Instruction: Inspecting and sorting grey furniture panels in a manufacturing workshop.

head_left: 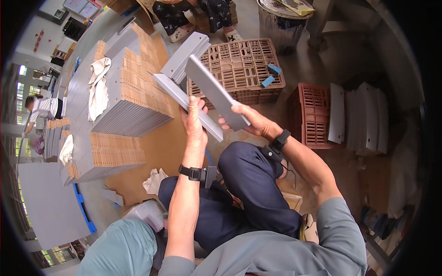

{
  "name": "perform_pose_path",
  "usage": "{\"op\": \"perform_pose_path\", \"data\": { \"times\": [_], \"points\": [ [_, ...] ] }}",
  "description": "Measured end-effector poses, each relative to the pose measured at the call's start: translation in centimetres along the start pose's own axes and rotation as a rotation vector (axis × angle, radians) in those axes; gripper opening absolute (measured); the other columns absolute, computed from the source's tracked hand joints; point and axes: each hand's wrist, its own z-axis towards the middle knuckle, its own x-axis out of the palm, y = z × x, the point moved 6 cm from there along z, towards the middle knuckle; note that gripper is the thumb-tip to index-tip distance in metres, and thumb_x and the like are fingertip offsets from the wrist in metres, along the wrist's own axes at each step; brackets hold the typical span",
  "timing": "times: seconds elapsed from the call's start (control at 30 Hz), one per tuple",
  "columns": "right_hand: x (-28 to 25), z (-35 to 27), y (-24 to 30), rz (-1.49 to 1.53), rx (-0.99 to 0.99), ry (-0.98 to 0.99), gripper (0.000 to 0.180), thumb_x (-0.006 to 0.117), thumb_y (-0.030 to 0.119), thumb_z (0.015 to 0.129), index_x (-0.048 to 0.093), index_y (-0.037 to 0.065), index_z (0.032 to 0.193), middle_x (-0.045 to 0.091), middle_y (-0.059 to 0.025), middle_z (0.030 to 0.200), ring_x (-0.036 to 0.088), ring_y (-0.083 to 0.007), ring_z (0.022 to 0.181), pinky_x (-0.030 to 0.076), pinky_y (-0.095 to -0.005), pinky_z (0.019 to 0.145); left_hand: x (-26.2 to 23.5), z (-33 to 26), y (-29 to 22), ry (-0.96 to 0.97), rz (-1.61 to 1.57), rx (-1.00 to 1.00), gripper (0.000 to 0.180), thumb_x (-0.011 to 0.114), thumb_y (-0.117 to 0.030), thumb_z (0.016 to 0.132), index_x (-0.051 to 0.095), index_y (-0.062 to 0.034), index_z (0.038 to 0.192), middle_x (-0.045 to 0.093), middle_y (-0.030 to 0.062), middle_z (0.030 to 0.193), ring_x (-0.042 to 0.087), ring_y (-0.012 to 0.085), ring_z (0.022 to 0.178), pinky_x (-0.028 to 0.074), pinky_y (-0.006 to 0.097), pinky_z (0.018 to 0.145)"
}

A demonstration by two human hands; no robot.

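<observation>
My left hand (194,117) is wrapped round a narrow grey board (172,89), which slants up and away to the left. In my right hand (254,120) is a second, wider grey board (212,87), gripped near its lower end and tilted the same way. The two boards are held close beside each other above my lap; whether they touch I cannot tell. Just beyond them, a small pile of grey boards (186,55) lies at the left side of an upturned brown plastic crate (239,57). Two blue blocks (268,81) rest on the crate's right side.
Tall stacks of grey boards with tan edges (147,78) stand to the left, with a white cloth (98,92) draped on them. At right are a red crate (315,115) and upright grey boards (363,117). Co-workers sit opposite (195,14) and at lower left (122,248).
</observation>
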Motion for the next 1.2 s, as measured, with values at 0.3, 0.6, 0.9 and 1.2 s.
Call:
{"op": "perform_pose_path", "data": {
  "times": [0.3, 0.6, 0.9, 1.2],
  "points": [
    [-6.6, 0.5, -3.2, 0.669, -0.023, -0.081, 0.067, 0.056, 0.050, 0.099, 0.041, 0.003, 0.144, 0.058, -0.0250, 0.124, 0.065, -0.0325, 0.101, 0.058, -0.0486, 0.085, -0.4, 0.1, -1.6, -0.014, -0.131, -0.050, 0.093, 0.069, -0.060, 0.089, 0.034, 0.0070, 0.143, 0.053, 0.0204, 0.133, 0.059, 0.0266, 0.120, 0.052, 0.042, 0.102],
    [-10.8, -2.1, -2.3, 0.346, 0.054, -0.245, 0.065, 0.059, 0.053, 0.096, 0.046, 0.007, 0.140, 0.060, -0.0174, 0.115, 0.066, -0.0260, 0.096, 0.058, -0.0426, 0.079, 2.2, -0.4, -0.2, 0.078, -0.201, -0.067, 0.076, 0.065, -0.055, 0.094, 0.046, 0.0075, 0.133, 0.060, 0.0169, 0.120, 0.062, 0.0261, 0.111, 0.054, 0.043, 0.098],
    [-7.3, -16.4, 7.4, -1.432, -0.426, -0.910, 0.073, 0.073, 0.039, 0.088, 0.047, 0.003, 0.146, 0.047, -0.0261, 0.131, 0.048, -0.0397, 0.122, 0.041, -0.0439, 0.105, 3.9, 0.5, -0.4, 0.136, -0.191, -0.096, 0.087, 0.061, -0.065, 0.091, 0.040, 0.0022, 0.140, 0.058, 0.0154, 0.124, 0.059, 0.0260, 0.116, 0.048, 0.045, 0.106],
    [-16.5, -33.0, 10.1, -1.914, -0.092, -1.551, 0.074, 0.074, 0.042, 0.086, 0.048, 0.000, 0.141, 0.053, -0.0272, 0.130, 0.050, -0.0431, 0.122, 0.043, -0.0505, 0.103, 8.7, -1.9, -0.6, 0.456, -0.652, -0.184, 0.078, 0.049, -0.071, 0.093, 0.047, -0.0051, 0.133, 0.059, 0.0193, 0.122, 0.061, 0.0320, 0.112, 0.049, 0.052, 0.104]
  ]
}}
